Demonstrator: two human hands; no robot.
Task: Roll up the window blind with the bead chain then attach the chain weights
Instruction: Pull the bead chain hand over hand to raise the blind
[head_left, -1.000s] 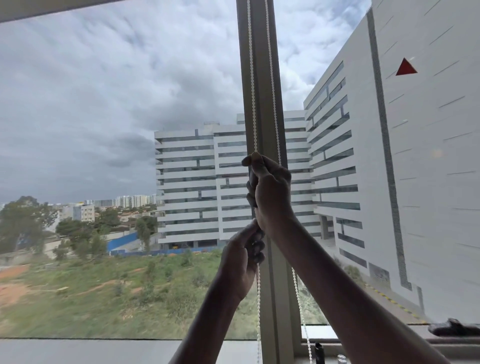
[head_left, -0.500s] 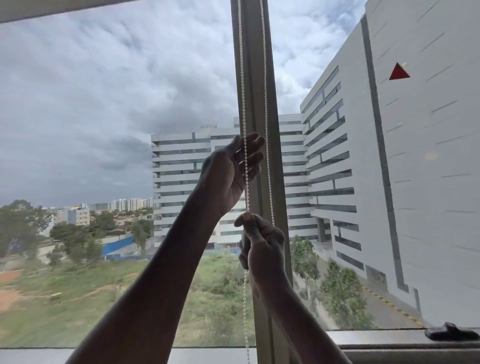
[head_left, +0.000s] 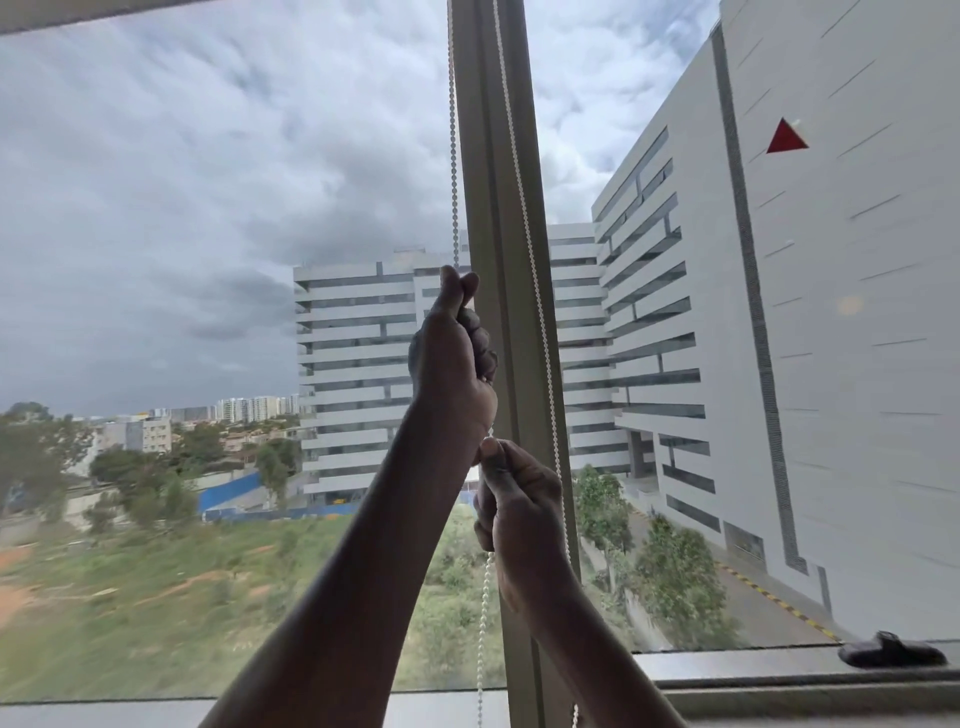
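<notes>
Both hands, left hand (head_left: 453, 358) above right hand (head_left: 519, 506), grip the bead chain (head_left: 453, 156).

1. The white plastic bead chain (head_left: 453, 156) runs off the top edge, so its upper end is out of sight.
2. The chain's near strand vanishes inside the curled left hand (head_left: 454, 358) and again behind the right hand (head_left: 517, 512).
3. The grey rolled-up window blind (head_left: 78, 13) shows only as a thin strip at the top-left corner.
4. Both forearms are cut off by the bottom edge.
5. The dark window latch (head_left: 891, 649) at the lower right is too indistinct to make out its form.
6. The chain's lower ends leave the bottom edge.
</notes>
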